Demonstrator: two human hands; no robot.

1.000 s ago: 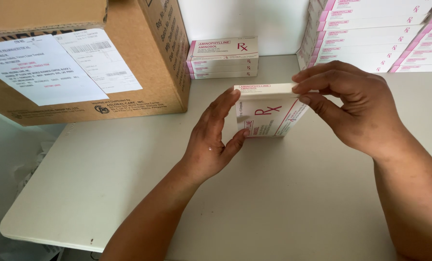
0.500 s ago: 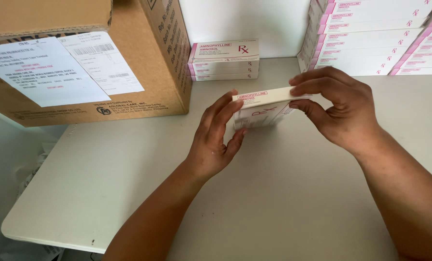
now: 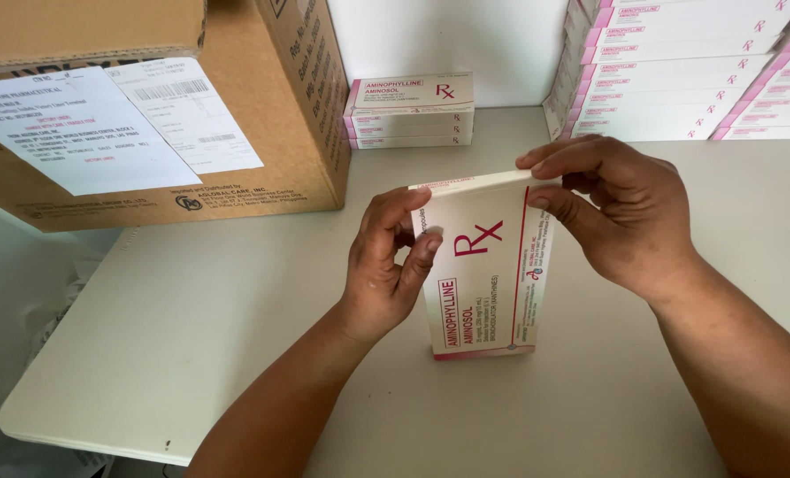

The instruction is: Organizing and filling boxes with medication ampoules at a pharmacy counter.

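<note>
cardboard carton (image 3: 147, 133) and stacked boxes (image 3: 410, 111) behind carton (image 3: 488, 265).

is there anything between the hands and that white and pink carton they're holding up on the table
Nothing visible. The left hand touches the left side of the upright white and pink carton directly, and the right hand pinches its top edge with bare fingers. The table around the carton's base shows nothing near it.

The cardboard carton (image 3: 147, 106) runs off the top and left edges; stacked pink-and-white boxes (image 3: 678, 71) are cut at the upper right — the left hand (image 3: 386, 265) hides the upright box's (image 3: 488, 274) left edge.
</note>
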